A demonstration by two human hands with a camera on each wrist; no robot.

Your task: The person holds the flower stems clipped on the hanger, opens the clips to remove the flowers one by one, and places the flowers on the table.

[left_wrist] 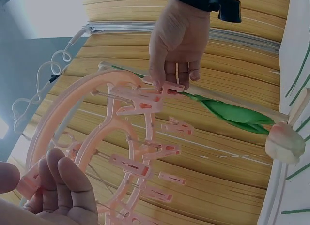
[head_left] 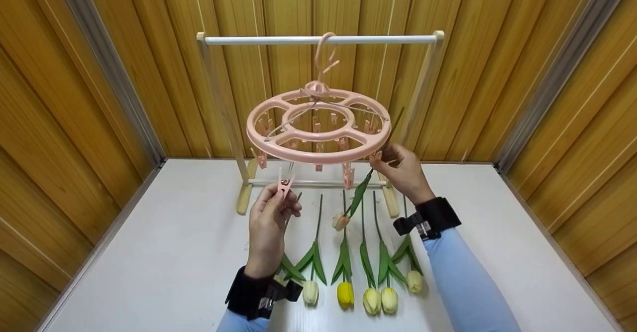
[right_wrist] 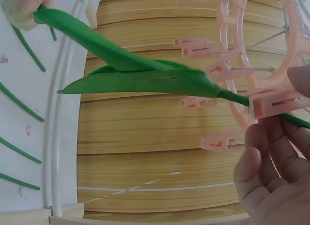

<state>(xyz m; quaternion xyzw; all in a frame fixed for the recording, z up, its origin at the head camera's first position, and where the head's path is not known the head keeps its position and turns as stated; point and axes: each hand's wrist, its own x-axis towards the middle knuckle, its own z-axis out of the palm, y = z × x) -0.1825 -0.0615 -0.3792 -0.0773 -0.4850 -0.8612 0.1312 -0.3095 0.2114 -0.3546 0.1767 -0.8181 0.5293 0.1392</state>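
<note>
A pink round clip hanger (head_left: 318, 159) hangs by its hook, with several pink clothes clips around it. My left hand (head_left: 268, 217) pinches a pink clothes clip (head_left: 285, 182) in front of the ring's left side. At the ring's right edge, my right hand (head_left: 405, 172) pinches another pink clip (right_wrist: 273, 103) between thumb and fingers. The green stem of a pale pink tulip (head_left: 340, 221) passes through that clip, its flower head tilted downward. The tulip's leaf (right_wrist: 145, 82) shows beside the clip in the right wrist view.
The hanger's hook sits on a white bar (head_left: 268, 40) between wooden posts. On the white table (head_left: 164, 252) several tulips lie in a row, among them a yellow one (head_left: 345, 294) and a cream one (head_left: 310, 292). Wood-patterned walls (head_left: 288, 3) surround the table.
</note>
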